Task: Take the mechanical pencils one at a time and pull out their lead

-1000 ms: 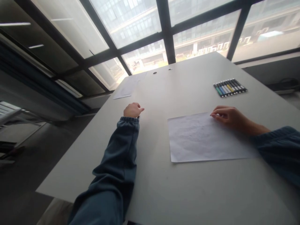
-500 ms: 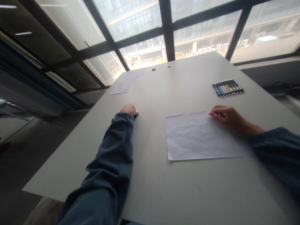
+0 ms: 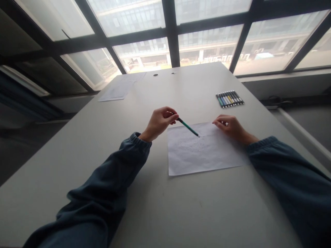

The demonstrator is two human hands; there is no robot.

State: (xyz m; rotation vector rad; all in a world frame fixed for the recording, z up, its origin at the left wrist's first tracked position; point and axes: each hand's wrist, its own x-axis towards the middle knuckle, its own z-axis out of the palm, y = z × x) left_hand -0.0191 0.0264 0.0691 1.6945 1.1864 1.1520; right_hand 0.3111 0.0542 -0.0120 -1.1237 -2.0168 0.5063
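My left hand (image 3: pixel 162 120) is raised above the table and pinches a green marker (image 3: pixel 188 127) near its dark end. The marker slants down to the right, its pale-tipped end over a white sheet of paper (image 3: pixel 204 162). Faint line drawing shows on that sheet. At the sheet's upper right edge rests my right hand (image 3: pixel 230 127), its fingers curled loosely together, with nothing visible in them. Behind that hand lies a row of markers (image 3: pixel 230 99) with green, blue, white, yellow and dark barrels, side by side.
The white table (image 3: pixel 160 206) stretches forward to large framed windows. More paper sheets (image 3: pixel 115 91) lie at its far left. A round dark hole (image 3: pixel 155 74) is near the far edge, beside another small dark spot. A pale rail (image 3: pixel 305 134) runs beyond the right edge.
My left hand has lifted off the table and moved right, bringing the green marker over the paper. My right hand stays at the sheet's edge. The view has shifted to the right.
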